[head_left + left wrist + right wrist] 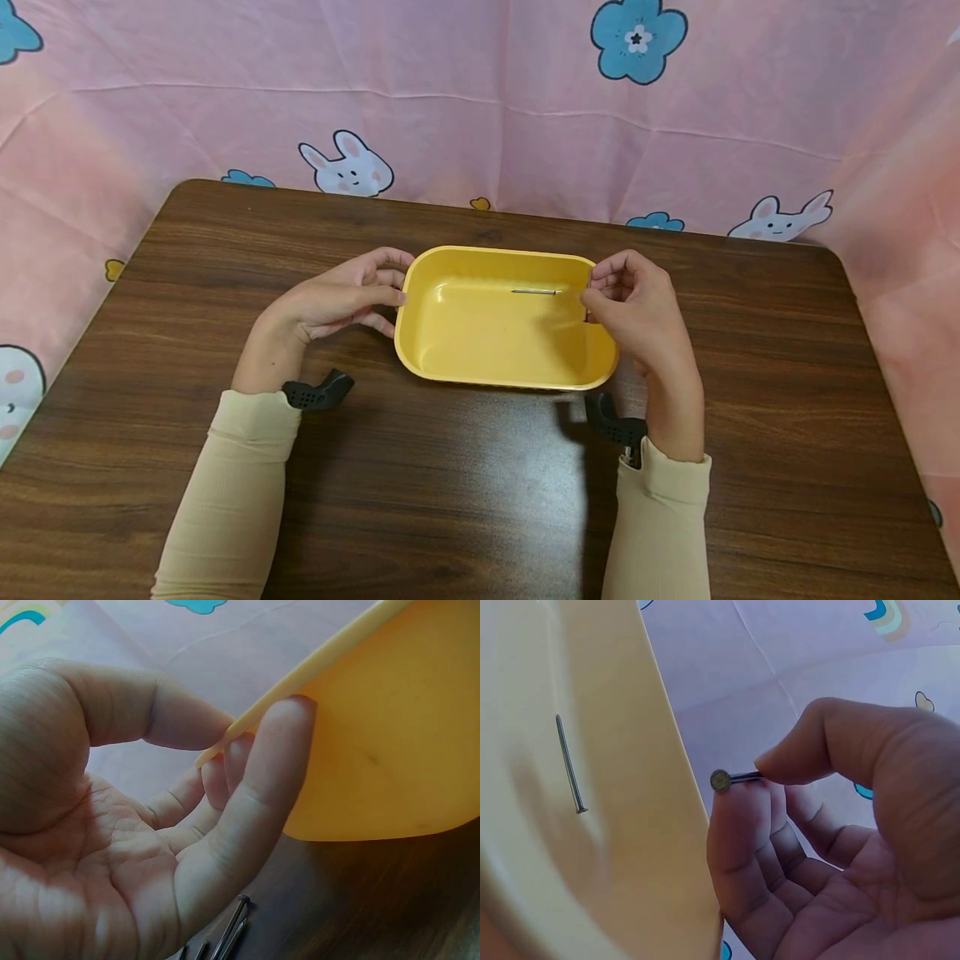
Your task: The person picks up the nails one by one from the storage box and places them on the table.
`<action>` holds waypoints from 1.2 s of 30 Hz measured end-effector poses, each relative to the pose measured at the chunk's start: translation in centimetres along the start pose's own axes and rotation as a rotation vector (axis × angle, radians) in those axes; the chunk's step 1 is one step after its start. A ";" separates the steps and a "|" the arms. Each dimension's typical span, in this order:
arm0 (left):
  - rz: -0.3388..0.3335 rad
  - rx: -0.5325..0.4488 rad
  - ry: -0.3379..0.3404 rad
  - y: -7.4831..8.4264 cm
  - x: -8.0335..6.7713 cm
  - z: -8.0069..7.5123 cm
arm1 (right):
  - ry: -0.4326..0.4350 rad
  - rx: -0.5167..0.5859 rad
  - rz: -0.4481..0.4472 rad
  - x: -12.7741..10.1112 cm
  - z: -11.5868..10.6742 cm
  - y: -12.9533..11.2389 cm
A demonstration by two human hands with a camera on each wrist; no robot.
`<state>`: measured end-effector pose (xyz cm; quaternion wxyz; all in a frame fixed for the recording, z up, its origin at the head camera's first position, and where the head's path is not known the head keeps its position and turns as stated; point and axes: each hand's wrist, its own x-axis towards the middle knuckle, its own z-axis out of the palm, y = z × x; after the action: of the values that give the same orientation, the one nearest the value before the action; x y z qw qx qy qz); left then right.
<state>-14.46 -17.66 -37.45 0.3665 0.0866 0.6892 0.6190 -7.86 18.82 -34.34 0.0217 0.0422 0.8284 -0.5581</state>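
While hands [345, 296] grip tray [495, 371], wood table [465, 492], pink curtain [487, 125]

The tray [450, 367] sits mid-worktop [187, 275]; one nail [536, 292] lies in it, a hand at each end.

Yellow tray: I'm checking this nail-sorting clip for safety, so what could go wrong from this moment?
The right hand pinches a nail just outside the yellow tray; a loose pinch could drop it onto the table instead of beside the nail already inside. The left hand grips only the rim, so the tray might tip. More nails lie under that hand and could prick it.
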 end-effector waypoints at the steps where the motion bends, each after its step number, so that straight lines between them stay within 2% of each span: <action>1: 0.000 0.002 0.000 0.0 0.0 0.0 | 0.001 -0.001 -0.002 0.0 0.0 0.0; 26: -0.004 -0.003 0.012 0.2 -0.1 0.1 | 0.057 0.008 -0.005 -0.1 -1.1 0.4; 36: -0.010 -0.011 0.012 0.0 0.0 0.1 | 0.098 -0.036 -0.001 -0.1 -1.6 1.1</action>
<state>-14.43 -17.60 -37.42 0.3660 0.0773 0.6884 0.6214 -7.60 20.73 -34.72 -0.0185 0.0686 0.8385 -0.5403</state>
